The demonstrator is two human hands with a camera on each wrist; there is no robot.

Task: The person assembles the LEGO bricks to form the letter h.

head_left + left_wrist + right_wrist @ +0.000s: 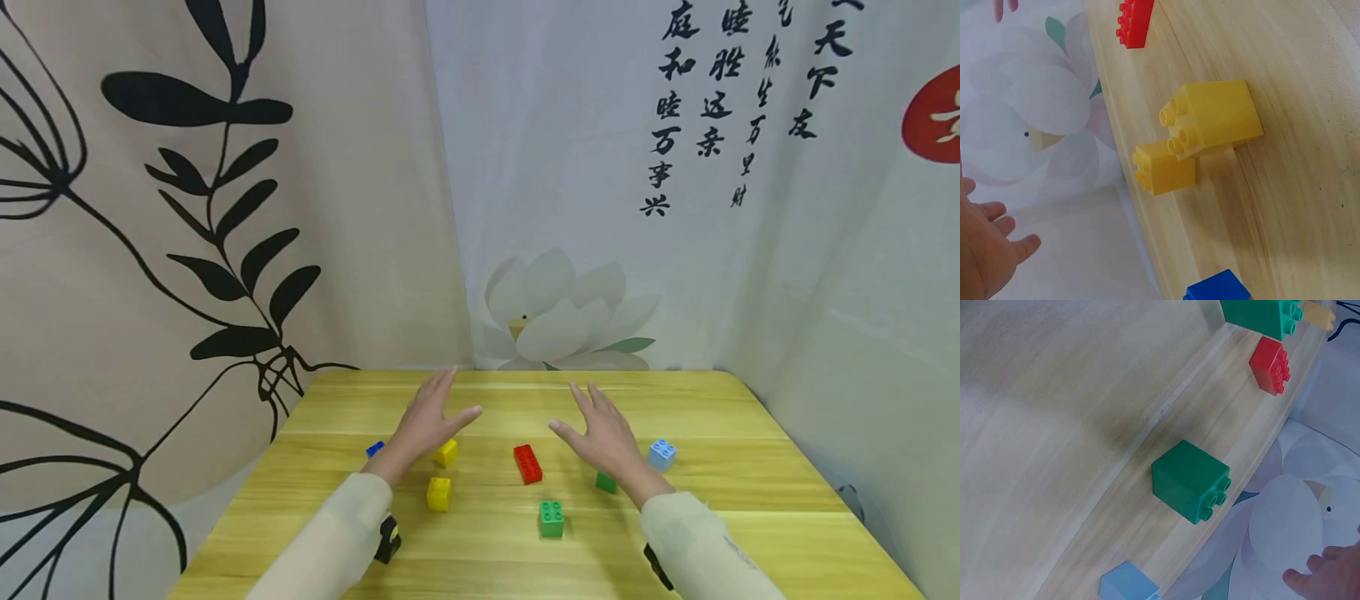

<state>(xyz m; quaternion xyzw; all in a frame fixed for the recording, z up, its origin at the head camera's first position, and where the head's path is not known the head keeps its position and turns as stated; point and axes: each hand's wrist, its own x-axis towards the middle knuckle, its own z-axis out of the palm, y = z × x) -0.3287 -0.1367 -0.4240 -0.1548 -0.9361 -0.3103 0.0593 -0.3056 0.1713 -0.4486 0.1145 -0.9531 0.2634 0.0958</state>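
At far left, black plant print (167, 98) on pale cloth (367, 208), leaves set along a thin stem. Then pale left sleeve (322, 542), reaching in over the wooden table (480, 571), with a black piece (387, 540) showing at its cuff. Just past the cuff, blue brick (375, 449), resting on the wood and partly hidden behind the wrist; cut by the lower edge in the left wrist view. Next, left hand (427, 425), raised over the tabletop, fingers extended, thumb spread toward the middle, released and holding nothing. Near its wrist, front yellow brick (439, 495), standing studs up, and rear yellow brick (446, 452), farther back. Mid-table, between the hands, red brick (528, 464), longer than the yellow ones, lying studs up at a slight slant. Beyond, on the cloth, faint white lotus print (570, 321). Nearer, front green brick (551, 519), four studs on top. Then right hand (603, 433), likewise raised, fingers extended, thumb toward the left, also released. Behind its wrist, rear green brick (606, 482), partly covered there but whole in the right wrist view. Just right, light blue brick (662, 454), studs up. Above, columns of black brush characters (677, 64); lower, pale right sleeve (705, 542); at far right, red disc (918, 125).
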